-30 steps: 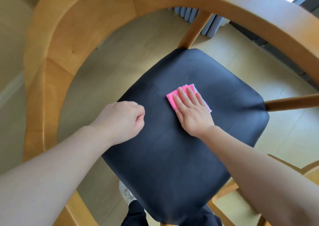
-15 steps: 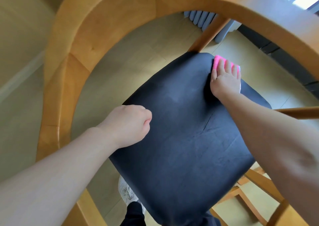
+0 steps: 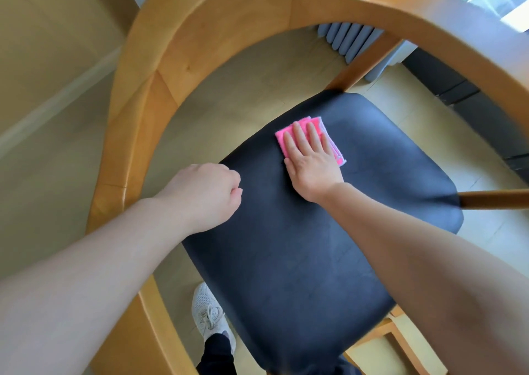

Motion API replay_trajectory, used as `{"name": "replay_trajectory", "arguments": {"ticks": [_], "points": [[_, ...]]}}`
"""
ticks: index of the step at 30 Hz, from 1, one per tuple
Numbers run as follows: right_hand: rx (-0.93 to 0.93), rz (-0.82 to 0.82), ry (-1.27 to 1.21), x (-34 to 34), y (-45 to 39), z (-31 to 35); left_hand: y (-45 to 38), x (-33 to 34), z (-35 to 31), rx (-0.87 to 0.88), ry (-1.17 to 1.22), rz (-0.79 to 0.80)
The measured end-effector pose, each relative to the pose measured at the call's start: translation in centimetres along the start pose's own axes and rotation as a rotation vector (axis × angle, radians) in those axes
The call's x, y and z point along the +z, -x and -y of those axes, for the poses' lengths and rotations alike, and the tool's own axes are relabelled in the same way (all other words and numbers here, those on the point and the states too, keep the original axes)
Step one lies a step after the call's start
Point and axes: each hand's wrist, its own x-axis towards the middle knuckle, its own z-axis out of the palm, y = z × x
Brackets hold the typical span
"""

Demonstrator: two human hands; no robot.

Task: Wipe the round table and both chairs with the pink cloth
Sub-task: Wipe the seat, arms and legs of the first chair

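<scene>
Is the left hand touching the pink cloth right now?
Apart. The head view shows the left hand curled in a fist at the seat's left edge, with bare black seat between it and the pink cloth under the flat right hand.

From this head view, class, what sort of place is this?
Probably a home dining room: a wooden chair with a black seat, a ribbed radiator beneath a window, and a pale floor.

chair frame (image 3: 160,94) smooth satin wood; seat (image 3: 300,246) matt black fabric; pink cloth (image 3: 289,135) fuzzy
</scene>
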Motion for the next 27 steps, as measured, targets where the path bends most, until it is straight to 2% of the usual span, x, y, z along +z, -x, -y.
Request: {"name": "replay_trajectory", "arguments": {"ticks": [4,12,16,22,27], "points": [[-0.127,0.002,-0.002,-0.7,-2.9,2.4,-0.4,0.1,0.0,-0.026,0.005,0.003],[-0.163,-0.079,0.009,-1.2,-7.2,2.6,-1.5,0.1,0.5,-0.033,0.021,-0.032],[-0.026,-0.090,-0.079,-1.9,-6.8,-2.6,-1.9,-0.2,0.5,-0.029,0.027,-0.031],[0.183,-0.040,-0.085,-1.9,-2.4,-11.8,-2.1,-0.6,0.5,-0.012,0.021,-0.031],[0.343,-0.003,-0.079,-1.3,-0.7,-12.5,-1.8,-0.5,0.2,0.022,-0.005,-0.036]]}}
